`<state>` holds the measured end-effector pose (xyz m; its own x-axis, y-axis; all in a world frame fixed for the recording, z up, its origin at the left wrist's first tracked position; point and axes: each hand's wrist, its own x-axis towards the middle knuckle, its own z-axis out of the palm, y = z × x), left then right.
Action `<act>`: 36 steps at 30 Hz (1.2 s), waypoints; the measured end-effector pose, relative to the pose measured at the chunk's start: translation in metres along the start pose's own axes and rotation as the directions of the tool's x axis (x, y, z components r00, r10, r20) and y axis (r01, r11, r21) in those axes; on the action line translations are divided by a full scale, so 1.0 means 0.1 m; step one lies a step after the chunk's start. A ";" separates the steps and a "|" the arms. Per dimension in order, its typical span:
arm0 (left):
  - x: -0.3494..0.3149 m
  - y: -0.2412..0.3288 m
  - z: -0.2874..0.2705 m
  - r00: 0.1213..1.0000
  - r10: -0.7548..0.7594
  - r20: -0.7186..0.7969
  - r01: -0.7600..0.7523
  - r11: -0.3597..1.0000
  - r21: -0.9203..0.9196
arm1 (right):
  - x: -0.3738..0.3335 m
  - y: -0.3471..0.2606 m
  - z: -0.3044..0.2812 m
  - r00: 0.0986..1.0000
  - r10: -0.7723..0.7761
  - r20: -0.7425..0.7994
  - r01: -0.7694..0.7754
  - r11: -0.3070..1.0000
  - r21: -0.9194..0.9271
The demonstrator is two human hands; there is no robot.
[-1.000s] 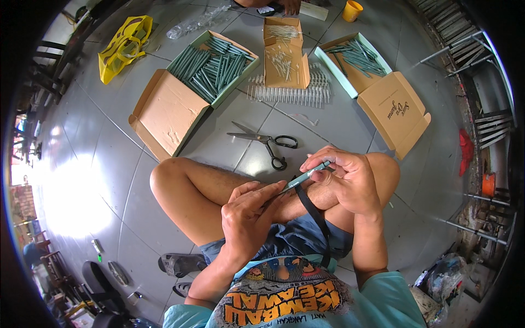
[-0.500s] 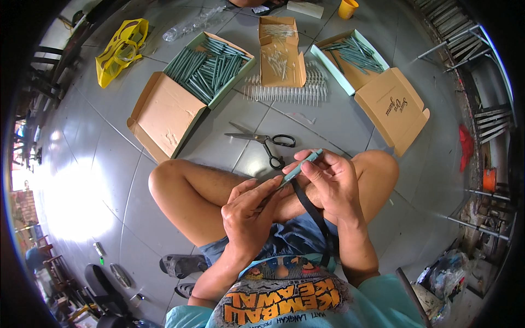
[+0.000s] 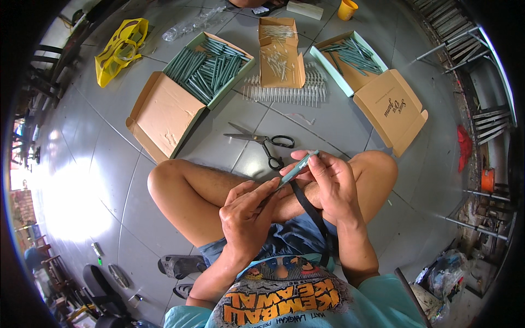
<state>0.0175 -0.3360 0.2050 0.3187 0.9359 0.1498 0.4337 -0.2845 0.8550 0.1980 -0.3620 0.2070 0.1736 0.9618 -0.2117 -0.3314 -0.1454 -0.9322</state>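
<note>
Slim teal tube pinched between both hands above crossed legs: right hand curled round its upper end, left hand gripping the lower. Steel scissors flat on glossy grey floor tiles beyond; cardboard box packed with like tubes.

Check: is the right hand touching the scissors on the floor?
Apart. The head view shows the right hand raised over the knees, pinching a teal tube; bare tile separates it from the scissors.

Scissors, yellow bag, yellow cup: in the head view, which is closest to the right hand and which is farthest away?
From the right hand:
1. Scissors, on the floor just ahead of the knees.
2. Yellow cup, far ahead at the top edge.
3. Yellow bag, far off to the upper left.
</note>
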 end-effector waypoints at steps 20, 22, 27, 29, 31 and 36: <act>0.03 -0.05 0.06 0.993 0.102 -0.052 -0.101 0.995 0.026 | 0.01 0.12 0.03 0.997 -0.059 -0.052 0.057 0.998 -0.041; 0.04 -0.04 0.06 0.992 0.107 -0.069 -0.105 0.994 0.032 | 0.00 0.11 0.08 0.995 -0.039 -0.087 0.045 0.997 0.067; 0.04 -0.09 0.13 0.993 0.094 -0.071 -0.089 0.993 0.072 | 0.01 0.23 0.07 0.982 -0.176 -0.061 0.168 0.979 -0.115; 0.06 -0.10 0.13 1.000 0.010 -0.024 -0.009 1.000 0.027 | 0.03 0.22 0.00 0.987 -0.156 -0.036 0.145 0.968 -0.205; 0.06 -0.07 0.11 0.975 -0.200 0.095 0.206 0.977 -0.060 | 0.06 0.20 -0.03 0.988 -0.147 -0.043 0.137 0.973 -0.184; 0.18 -0.03 0.05 0.850 -0.441 0.288 0.499 0.849 -0.174 | 0.14 0.31 -0.22 0.998 -0.069 -0.004 0.065 0.955 -0.289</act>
<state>0.0264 -0.3190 0.2022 0.3227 0.8613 -0.3924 0.3809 0.2613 0.8869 0.2103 -0.3583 0.1693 0.1998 0.9687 -0.1476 -0.0370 -0.1431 -0.9890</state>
